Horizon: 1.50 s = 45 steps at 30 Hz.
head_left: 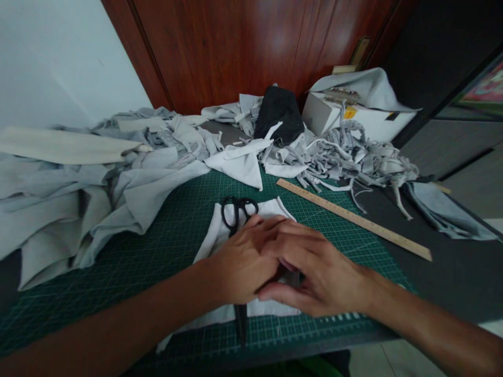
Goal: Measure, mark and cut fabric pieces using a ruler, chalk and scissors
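Note:
A white piece of cloth [212, 231] lies on the green cutting mat [168, 251], close to its front edge. Black scissors [241, 319] rest across the cloth, handles away from me and blades toward me. My left hand [245, 262] passes over the middle of the scissors, its fingers largely hidden by the other hand. Laid across it is my right hand [314, 267], fingers over the left hand and thumb stretched out apart from them. Nothing shows in the right hand; the space under both palms is hidden.
Grey and cream fabric [118, 193] is heaped on the left. A wooden ruler [353, 219] lies diagonally on the right, below tangled grey strips [338, 152]. Behind them stand a black fabric object [279, 115] and a white box [318, 112]. Folded grey cloth [448, 209] sits far right.

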Tool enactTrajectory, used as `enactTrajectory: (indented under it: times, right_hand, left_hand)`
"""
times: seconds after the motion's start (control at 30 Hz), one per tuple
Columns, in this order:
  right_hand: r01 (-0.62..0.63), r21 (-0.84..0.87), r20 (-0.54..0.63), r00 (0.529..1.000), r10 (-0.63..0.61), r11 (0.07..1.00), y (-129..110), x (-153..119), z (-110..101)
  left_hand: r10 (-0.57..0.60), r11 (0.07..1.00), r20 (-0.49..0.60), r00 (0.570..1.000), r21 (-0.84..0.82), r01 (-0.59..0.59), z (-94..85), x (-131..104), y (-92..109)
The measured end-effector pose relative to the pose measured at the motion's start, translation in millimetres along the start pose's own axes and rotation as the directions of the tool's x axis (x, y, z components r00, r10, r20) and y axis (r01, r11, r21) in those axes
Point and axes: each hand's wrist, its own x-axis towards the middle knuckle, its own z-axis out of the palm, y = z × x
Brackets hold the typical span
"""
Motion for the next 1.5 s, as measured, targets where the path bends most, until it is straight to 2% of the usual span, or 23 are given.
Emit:
enactTrajectory:
  times: [0.1, 0.27, 0.37, 0.5, 0.7, 0.8, 0.97, 1.07, 1.2, 1.27, 1.37, 1.5]
  right_hand:
    - [-0.008, -0.046, -0.017, 1.000, 0.007, 0.999, 2, -12, 12]
    - [-0.046, -0.145, 0.186, 0.980, 0.073, 0.988, -1, -21, 9]
    - [-0.138, -0.179, 0.280, 0.942, 0.185, 0.974, -5, -17, 7]
    - [-0.211, -0.294, 0.390, 0.864, 0.318, 0.932, -8, -9, 7]
    - [-0.240, -0.418, 0.421, 0.804, 0.421, 0.876, -13, -1, 10]
    - [-0.240, -0.433, 0.427, 0.794, 0.432, 0.869, -14, -1, 10]
    - [-0.260, -0.440, 0.422, 0.785, 0.453, 0.859, -16, 0, 11]
    - [-0.296, -0.451, 0.421, 0.761, 0.493, 0.842, -22, 2, 8]
    - [-0.361, -0.536, 0.416, 0.674, 0.611, 0.763, -30, 1, -1]
    - [-0.395, -0.577, 0.391, 0.634, 0.667, 0.715, -32, -3, -6]
    - [-0.430, -0.607, 0.344, 0.616, 0.709, 0.668, -34, -10, -9]
    - [-0.464, -0.581, 0.335, 0.613, 0.715, 0.669, -35, -20, -14]
  left_hand:
    - [-0.033, 0.999, 0.050, 0.998, 0.022, 0.032, 0.4, 0, -1]
    - [-0.144, 0.989, 0.128, 0.981, 0.052, 0.138, -2.0, 5, 0]
    - [-0.187, 0.979, 0.142, 0.972, 0.112, 0.172, -4.6, 3, -1]
    - [-0.300, 0.944, 0.141, 0.943, 0.188, 0.272, -6.2, -8, -4]
    - [-0.379, 0.898, 0.082, 0.922, 0.274, 0.345, -14.4, -31, -9]
    - [-0.413, 0.870, 0.059, 0.909, 0.322, 0.374, -20.4, -44, -14]
    - [-0.395, 0.861, 0.043, 0.918, 0.365, 0.354, -23.5, -58, -21]
    - [-0.417, 0.845, 0.049, 0.908, 0.391, 0.366, -27.4, -48, -16]
    - [-0.454, 0.829, 0.085, 0.887, 0.405, 0.385, -34.8, -18, -4]
    - [-0.392, 0.880, 0.091, 0.915, 0.328, 0.344, -34.5, -2, -2]
    - [-0.229, 0.967, 0.083, 0.970, 0.133, 0.217, -26.8, 13, -3]
    - [-0.174, 0.984, 0.035, 0.984, 0.052, 0.172, -10.9, 19, -7]
